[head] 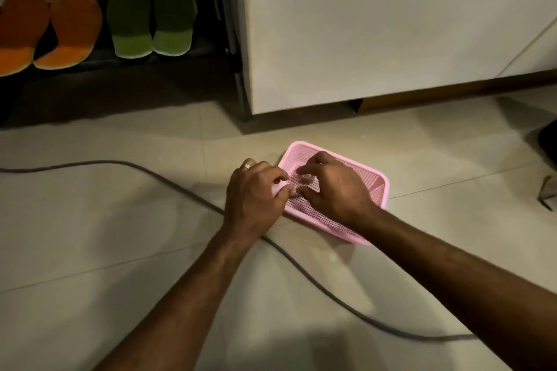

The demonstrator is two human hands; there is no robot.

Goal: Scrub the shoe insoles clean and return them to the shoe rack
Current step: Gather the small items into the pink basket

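Two pairs of insoles lean on the dark shoe rack (168,54) at the top left: an orange pair (48,30) and a green pair (150,21). A pink perforated basket (376,184) lies on the floor tiles in the middle. My left hand (256,196), with a ring on one finger, curls over the basket's near-left corner. My right hand (334,187) reaches into the basket with its fingers bent. A small pale object (306,178) sits between its thumb and forefinger; I cannot tell whether it is gripped.
A grey cable (187,193) snakes across the tiles from the left, under my left forearm, to the lower right. A white cabinet (376,24) stands behind the basket, beside the rack's post. Dark objects (547,141) sit at the right edge.
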